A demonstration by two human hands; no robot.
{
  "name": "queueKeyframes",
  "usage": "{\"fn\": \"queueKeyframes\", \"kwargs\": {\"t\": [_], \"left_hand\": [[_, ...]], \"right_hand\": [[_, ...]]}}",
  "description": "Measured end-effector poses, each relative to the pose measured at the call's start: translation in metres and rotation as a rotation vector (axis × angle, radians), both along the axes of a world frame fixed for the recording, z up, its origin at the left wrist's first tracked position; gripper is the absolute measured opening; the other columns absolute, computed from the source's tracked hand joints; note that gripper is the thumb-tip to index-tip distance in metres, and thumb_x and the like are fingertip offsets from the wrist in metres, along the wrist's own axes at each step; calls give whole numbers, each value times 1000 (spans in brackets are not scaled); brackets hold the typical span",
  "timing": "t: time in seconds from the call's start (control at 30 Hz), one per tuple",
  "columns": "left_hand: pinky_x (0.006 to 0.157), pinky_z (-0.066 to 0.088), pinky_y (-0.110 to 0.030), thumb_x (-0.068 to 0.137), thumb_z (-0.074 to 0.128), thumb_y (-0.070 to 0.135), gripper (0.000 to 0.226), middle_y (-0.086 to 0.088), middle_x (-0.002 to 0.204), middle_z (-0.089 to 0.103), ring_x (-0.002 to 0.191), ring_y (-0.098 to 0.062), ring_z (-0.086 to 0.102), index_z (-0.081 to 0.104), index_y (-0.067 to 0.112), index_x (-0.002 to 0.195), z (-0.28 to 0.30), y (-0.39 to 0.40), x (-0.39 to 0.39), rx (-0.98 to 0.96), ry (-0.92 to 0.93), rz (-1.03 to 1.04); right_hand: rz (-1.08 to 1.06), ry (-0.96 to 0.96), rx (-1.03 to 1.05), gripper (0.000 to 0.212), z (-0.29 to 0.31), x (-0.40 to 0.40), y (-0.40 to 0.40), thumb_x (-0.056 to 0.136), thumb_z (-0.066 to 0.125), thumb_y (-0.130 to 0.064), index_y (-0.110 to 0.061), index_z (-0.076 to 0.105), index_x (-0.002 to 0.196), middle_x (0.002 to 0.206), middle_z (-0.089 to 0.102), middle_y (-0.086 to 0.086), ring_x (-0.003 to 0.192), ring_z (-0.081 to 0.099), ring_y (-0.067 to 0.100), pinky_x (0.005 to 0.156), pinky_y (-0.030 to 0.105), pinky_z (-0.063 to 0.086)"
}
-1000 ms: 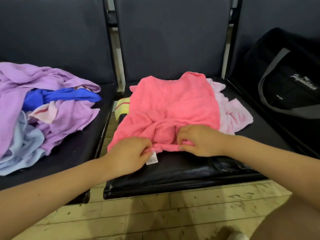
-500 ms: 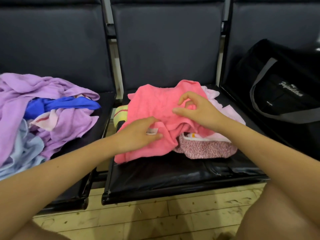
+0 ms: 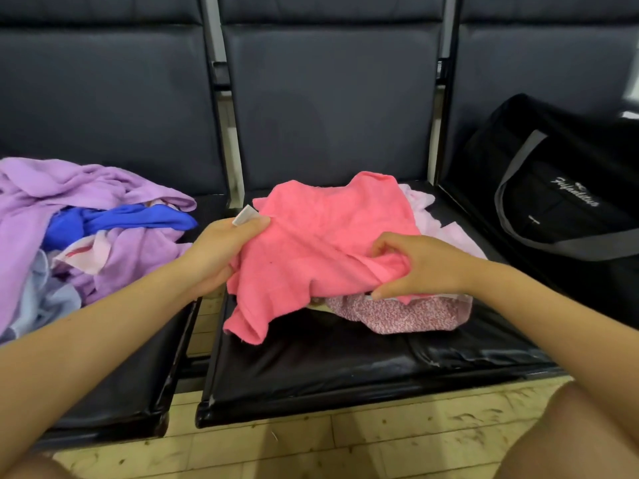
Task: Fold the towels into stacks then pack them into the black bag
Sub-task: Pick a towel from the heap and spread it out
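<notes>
A coral-pink towel (image 3: 321,243) is lifted off the middle black seat (image 3: 345,368). My left hand (image 3: 221,250) grips its left edge beside a white label, and my right hand (image 3: 415,264) pinches a fold at its right side. Under it lie a speckled pink cloth (image 3: 401,314) and a pale pink towel (image 3: 446,229). A loose heap of purple, blue and light blue towels (image 3: 90,229) covers the left seat. The black bag (image 3: 567,202) with grey straps sits on the right seat.
Dark padded seat backs (image 3: 328,105) rise behind all three seats. A gap with metal frame separates each seat. Pale worn floorboards (image 3: 311,444) run along the bottom, with my knees at both lower corners.
Both hands have raised the coral-pink towel from the seat and pulled it apart sideways. My left hand went up and left to the labelled edge, uncovering the speckled cloth beneath.
</notes>
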State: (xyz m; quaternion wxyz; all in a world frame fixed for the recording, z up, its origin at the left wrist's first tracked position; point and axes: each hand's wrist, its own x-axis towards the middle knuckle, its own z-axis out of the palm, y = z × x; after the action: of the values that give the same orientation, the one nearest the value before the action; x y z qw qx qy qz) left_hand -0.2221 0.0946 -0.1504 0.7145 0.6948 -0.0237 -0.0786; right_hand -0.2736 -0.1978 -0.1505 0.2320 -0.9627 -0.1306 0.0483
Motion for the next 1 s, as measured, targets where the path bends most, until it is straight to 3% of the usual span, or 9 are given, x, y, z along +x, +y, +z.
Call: {"fn": "queueKeyframes", "kwargs": {"t": [0.1, 0.2, 0.33, 0.43, 0.57, 0.73, 0.83, 0.93, 1.0], "left_hand": [[36, 32, -15, 93, 60, 26, 23, 9, 35, 44, 34, -1, 42, 61, 3, 90, -6, 2, 7, 34, 53, 130], [32, 25, -15, 94, 58, 27, 22, 9, 33, 38, 30, -3, 35, 58, 10, 80, -11, 2, 15, 35, 74, 191], [31, 24, -14, 93, 60, 23, 16, 12, 37, 43, 33, -6, 37, 64, 7, 92, -14, -1, 21, 103, 16, 224], [32, 30, -11, 92, 61, 22, 23, 11, 47, 53, 33, 2, 43, 68, 3, 104, -15, -3, 23, 148, -40, 259], [45, 33, -17, 92, 62, 25, 28, -15, 100, 67, 53, -3, 43, 69, 5, 111, -24, -1, 28, 258, -99, 302], [51, 34, -22, 92, 62, 28, 21, 1, 82, 60, 62, -6, 48, 68, 10, 101, -34, 5, 40, 366, -139, 302], [60, 40, -22, 92, 61, 28, 13, 6, 82, 60, 73, -9, 52, 64, 16, 94, -37, 5, 48, 466, -166, 314], [80, 47, -28, 90, 64, 24, 15, 1, 103, 64, 94, -16, 58, 66, 17, 103, -43, 2, 54, 418, -109, 245], [99, 46, -37, 88, 68, 21, 22, -4, 117, 64, 108, -21, 59, 68, 18, 109, -46, 1, 58, 340, -33, 207]], "right_hand": [[-31, -197, -161, 42, -6, 2, 12, 73, 73, -53, -30, 53, 102, 87, 58, -13, 75, 52, 7, 65, 25, 39], [-29, -299, -204, 23, -13, 10, 21, 82, 63, -41, -23, 50, 86, 82, 50, -7, 74, 47, 16, 60, 28, 33], [9, -398, -187, 47, -13, 17, 25, 69, 32, -51, -15, 59, 83, 81, 51, -1, 80, 46, 19, 71, 35, 41], [-4, -380, -112, 49, -9, 19, 24, 72, 31, -42, -11, 64, 90, 83, 58, 2, 83, 52, 22, 73, 35, 43], [-110, -318, 23, 20, -5, 22, 16, 91, 43, -12, -13, 56, 107, 73, 60, 7, 68, 55, 25, 61, 36, 41], [-290, -370, 49, 18, -6, 37, -4, 91, 47, -9, -8, 60, 104, 86, 63, 8, 77, 55, 27, 67, 35, 41], [-421, -410, 103, 13, -7, 46, -16, 91, 51, -14, -13, 63, 87, 79, 62, 1, 78, 55, 25, 66, 33, 40], [-579, -348, 257, 28, -10, 53, -18, 92, 53, -17, -15, 49, 64, 63, 49, 0, 69, 47, 23, 56, 34, 33], [-654, -147, 550, 15, -14, 59, -12, 93, 55, -18, -10, 63, 82, 84, 61, 8, 82, 55, 24, 71, 37, 46]]}}
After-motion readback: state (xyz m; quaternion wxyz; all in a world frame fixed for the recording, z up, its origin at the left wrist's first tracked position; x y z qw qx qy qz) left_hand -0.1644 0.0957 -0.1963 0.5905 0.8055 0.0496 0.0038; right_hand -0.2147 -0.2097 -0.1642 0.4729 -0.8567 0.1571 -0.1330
